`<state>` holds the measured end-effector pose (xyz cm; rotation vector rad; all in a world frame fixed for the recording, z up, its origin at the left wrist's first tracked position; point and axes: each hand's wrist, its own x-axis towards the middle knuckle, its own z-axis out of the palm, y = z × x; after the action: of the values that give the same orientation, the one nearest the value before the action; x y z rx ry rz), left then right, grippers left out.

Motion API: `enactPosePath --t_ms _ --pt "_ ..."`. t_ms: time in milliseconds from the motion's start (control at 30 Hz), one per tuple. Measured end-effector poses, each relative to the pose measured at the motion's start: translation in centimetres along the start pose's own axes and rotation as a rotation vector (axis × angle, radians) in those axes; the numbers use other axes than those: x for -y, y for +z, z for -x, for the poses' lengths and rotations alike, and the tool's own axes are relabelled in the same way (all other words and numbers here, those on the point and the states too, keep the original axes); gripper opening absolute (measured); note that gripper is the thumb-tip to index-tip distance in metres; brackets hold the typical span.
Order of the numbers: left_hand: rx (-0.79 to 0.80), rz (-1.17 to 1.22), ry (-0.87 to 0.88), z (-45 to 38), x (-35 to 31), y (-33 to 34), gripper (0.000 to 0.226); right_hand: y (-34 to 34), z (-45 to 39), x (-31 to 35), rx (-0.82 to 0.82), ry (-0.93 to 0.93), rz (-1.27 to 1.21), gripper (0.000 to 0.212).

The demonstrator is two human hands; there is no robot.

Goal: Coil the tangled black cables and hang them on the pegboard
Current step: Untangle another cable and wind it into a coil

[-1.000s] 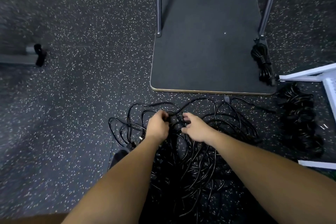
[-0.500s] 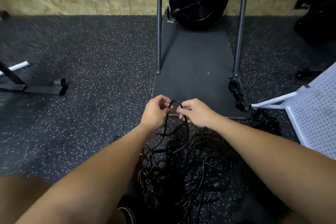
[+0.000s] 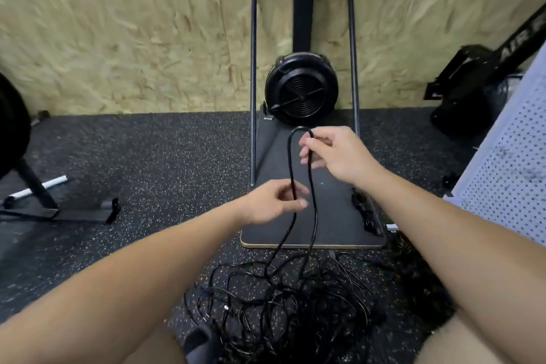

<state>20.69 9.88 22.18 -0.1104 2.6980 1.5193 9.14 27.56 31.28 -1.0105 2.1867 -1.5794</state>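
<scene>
A tangle of black cables (image 3: 283, 301) lies on the speckled floor between my knees. One loop of black cable (image 3: 313, 210) rises out of it, bent over at the top. My right hand (image 3: 334, 154) pinches that loop near its top bend. Lower down, my left hand (image 3: 273, 204) has its thumb and fingers curled round the loop's left strand. The white pegboard (image 3: 508, 174) leans at the right edge. A coiled black cable (image 3: 366, 213) lies by the machine's right post.
A black fan machine (image 3: 301, 89) with a metal frame stands on a dark mat (image 3: 334, 233) straight ahead, against an OSB wall. A black stand base (image 3: 74, 213) sits at left. Dark equipment (image 3: 472, 89) stands at the far right. More dark cables (image 3: 419, 275) pile at right.
Both hands lifted a loop out of the tangle. The right hand has risen with its top while the left has slid down the left strand. My view has tilted up toward the wall.
</scene>
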Motion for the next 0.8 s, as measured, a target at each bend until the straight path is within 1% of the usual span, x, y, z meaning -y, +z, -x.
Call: enactPosePath --t_ms 67,133,167,233,267,333,500,567,633,700,800 --pt "0.078 -0.001 -0.03 -0.1 -0.2 0.4 0.039 -0.4 -0.4 1.1 -0.072 -0.005 -0.102 0.021" --pt "0.168 -0.016 -0.049 -0.2 -0.2 0.9 0.037 -0.6 -0.9 1.7 -0.146 -0.016 -0.186 0.021" --pt "0.202 0.013 -0.06 -0.3 -0.2 1.4 0.033 -0.6 -1.0 1.8 -0.172 -0.015 -0.21 0.021" --pt "0.23 0.178 -0.107 -0.6 -0.1 2.4 0.029 -0.7 -1.2 1.3 -0.187 0.005 -0.232 0.02" --pt "0.239 0.264 -0.141 -0.8 -0.1 2.9 0.029 -0.6 -1.3 0.9 -0.195 0.021 -0.242 0.02" --pt "0.243 0.355 -0.18 -1.6 0.1 3.7 0.033 -0.7 -1.7 0.0 -0.234 0.057 -0.287 0.02" --pt "0.219 0.587 -0.204 -3.7 0.0 4.0 0.035 -0.9 -3.8 -2.4 -0.332 0.117 -0.469 0.019" --pt "0.227 0.622 -0.192 -4.8 -0.2 3.7 0.037 -1.1 -5.0 -3.5 -0.361 0.139 -0.551 0.019" --pt "0.206 0.628 -0.181 -6.1 -0.1 3.3 0.032 -1.5 -5.8 -4.3 -0.351 0.132 -0.62 0.021" --pt "0.134 0.651 -0.195 -7.5 0.0 3.0 0.031 -2.1 -6.1 -5.2 -0.313 0.14 -0.568 0.027" --pt "-0.048 0.714 -0.206 -10.3 0.4 2.4 0.032 -1.9 -5.8 -8.0 -0.196 0.292 -0.246 0.037"
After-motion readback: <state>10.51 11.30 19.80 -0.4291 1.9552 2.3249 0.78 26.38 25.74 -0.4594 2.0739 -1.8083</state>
